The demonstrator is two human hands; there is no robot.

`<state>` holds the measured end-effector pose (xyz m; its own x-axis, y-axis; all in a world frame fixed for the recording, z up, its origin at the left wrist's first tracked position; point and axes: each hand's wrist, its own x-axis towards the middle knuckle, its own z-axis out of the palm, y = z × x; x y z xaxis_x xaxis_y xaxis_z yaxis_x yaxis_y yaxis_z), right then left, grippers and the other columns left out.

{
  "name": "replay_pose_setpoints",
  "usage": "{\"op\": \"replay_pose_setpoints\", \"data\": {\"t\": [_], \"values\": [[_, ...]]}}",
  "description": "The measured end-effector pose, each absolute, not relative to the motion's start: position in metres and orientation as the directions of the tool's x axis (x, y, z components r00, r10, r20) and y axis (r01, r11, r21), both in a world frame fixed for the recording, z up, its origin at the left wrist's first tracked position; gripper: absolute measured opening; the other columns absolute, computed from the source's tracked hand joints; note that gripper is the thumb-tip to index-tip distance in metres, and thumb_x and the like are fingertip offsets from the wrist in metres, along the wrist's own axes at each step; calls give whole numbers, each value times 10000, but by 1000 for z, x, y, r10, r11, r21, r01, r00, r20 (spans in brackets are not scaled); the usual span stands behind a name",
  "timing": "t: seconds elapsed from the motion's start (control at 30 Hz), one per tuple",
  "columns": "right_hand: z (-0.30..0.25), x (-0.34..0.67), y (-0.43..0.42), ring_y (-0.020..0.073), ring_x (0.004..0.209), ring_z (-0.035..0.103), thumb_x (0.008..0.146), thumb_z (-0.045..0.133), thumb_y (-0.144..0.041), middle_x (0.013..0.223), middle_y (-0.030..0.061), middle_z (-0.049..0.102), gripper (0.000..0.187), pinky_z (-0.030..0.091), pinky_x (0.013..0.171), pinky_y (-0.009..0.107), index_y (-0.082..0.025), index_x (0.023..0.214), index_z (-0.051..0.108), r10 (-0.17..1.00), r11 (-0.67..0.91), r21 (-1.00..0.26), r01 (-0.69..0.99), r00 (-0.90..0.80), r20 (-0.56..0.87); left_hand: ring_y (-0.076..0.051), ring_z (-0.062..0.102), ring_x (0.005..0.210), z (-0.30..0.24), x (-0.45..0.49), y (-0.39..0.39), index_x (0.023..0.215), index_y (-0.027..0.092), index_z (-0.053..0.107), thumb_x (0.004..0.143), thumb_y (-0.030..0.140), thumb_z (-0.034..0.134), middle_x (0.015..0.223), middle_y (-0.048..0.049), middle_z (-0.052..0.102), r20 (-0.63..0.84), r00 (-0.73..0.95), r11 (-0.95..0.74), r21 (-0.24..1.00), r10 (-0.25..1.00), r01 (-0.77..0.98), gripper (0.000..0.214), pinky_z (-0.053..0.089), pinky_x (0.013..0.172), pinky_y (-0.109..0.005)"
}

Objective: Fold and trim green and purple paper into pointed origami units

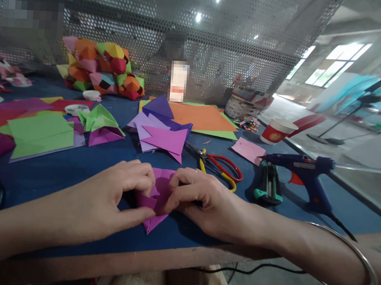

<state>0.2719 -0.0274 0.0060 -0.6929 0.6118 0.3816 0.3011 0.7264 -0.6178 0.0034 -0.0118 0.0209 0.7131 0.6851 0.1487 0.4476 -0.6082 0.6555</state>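
Note:
A magenta paper point(162, 184), partly folded to a point at its near end, lies between my hands close to the table's front edge. My left hand point(125, 194) grips its left side, thumb below and curled fingers above a turned flap. On the right side, my right hand point(203, 199) pinches the paper with thumb and fingertips, which hide part of it. Just beyond my hands are folded magenta pieces point(168, 140) on lilac ones point(146, 124), with a dark purple folded piece point(160, 108) behind.
Red-and-yellow-handled pliers point(221, 166), a glue gun point(305, 166) on a black-and-green holder point(268, 186), a pink sheet point(248, 150) and a paper cup point(277, 130) stand right. Green sheets point(42, 133) and a green-magenta folded piece point(101, 124) lie left; a colourful paper model point(101, 68) sits behind.

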Motion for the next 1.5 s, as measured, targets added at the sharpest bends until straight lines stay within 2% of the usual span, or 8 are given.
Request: {"op": "replay_pose_setpoints", "data": {"t": [0.17, 0.3, 0.5, 0.63, 0.83, 1.0, 1.2, 1.5], "values": [[7, 272, -28, 141, 934, 731, 1002, 678, 87, 994, 34, 747, 353, 566, 864, 248, -183, 1003, 905, 599, 741, -603, 295, -696, 396, -219, 671, 947, 23, 1, -13, 865, 265, 713, 912, 354, 740, 1006, 18, 726, 84, 659, -535, 663, 748, 523, 104, 515, 845, -335], [6, 271, -29, 146, 933, 732, 1019, 664, 72, 1001, 43, 746, 351, 562, 844, 256, -175, 1019, 913, 581, 766, -570, 298, -699, 416, -264, 667, 1051, 23, 1, -13, 823, 253, 671, 910, 448, 745, 1143, -14, 733, 48, 627, -507, 637, 777, 580, 225, 522, 940, -397], [5, 272, -30, 163, 895, 713, 1034, 585, 50, 1008, 48, 789, 411, 539, 820, 319, -207, 1022, 905, 441, 895, -335, 296, -710, 549, -302, 662, 1146, 25, 2, -11, 793, 246, 679, 888, 487, 751, 1214, -35, 738, 14, 623, -488, 636, 782, 598, 269, 504, 1032, -450], [4, 276, -32, 190, 935, 732, 1029, 642, 2, 1056, 67, 812, 328, 571, 874, 361, -201, 1108, 889, 328, 945, -195, 263, -771, 546, -303, 664, 1140, 25, 3, -10, 788, 255, 706, 868, 472, 758, 1204, -28, 747, 32, 611, -485, 641, 791, 595, 237, 498, 1015, -443], [-1, 277, -35, 208, 1091, 798, 1151, 701, -249, 1175, 116, 845, 237, 643, 973, 338, -129, 1295, 845, 240, 965, -215, 152, -842, 484, -282, 675, 1098, 22, 3, -9, 740, 245, 669, 860, 430, 755, 1152, -24, 747, 72, 621, -512, 643, 780, 569, 237, 496, 955, -401], [3, 275, -36, 200, 1102, 803, 1134, 632, -112, 1260, 146, 859, 324, 643, 1004, 306, -56, 1407, 799, 215, 968, -224, 114, -836, 505, -281, 687, 1089, 23, 6, -10, 730, 239, 673, 842, 408, 729, 1146, -30, 743, 64, 622, -508, 645, 781, 572, 210, 491, 949, -404], [8, 273, -37, 214, 1127, 770, 1190, 612, -231, 1238, 146, 835, 308, 623, 1039, 332, -103, 1372, 824, 250, 955, -252, 154, -877, 411, -298, 685, 1076, 24, 7, -11, 714, 237, 654, 850, 466, 736, 1128, -42, 737, 47, 612, -484, 662, 790, 573, 279, 486, 962, -430], [6, 272, -39, 200, 987, 716, 1077, 655, -120, 1173, 96, 819, 333, 584, 922, 347, -136, 1365, 821, 281, 941, -289, 178, -885, 370, -256, 703, 999, 17, -2, -2, 749, 251, 738, 926, 515, 735, 1118, -29, 722, 36, 637, -475, 699, 770, 535, 317, 507, 906, -383]]}}
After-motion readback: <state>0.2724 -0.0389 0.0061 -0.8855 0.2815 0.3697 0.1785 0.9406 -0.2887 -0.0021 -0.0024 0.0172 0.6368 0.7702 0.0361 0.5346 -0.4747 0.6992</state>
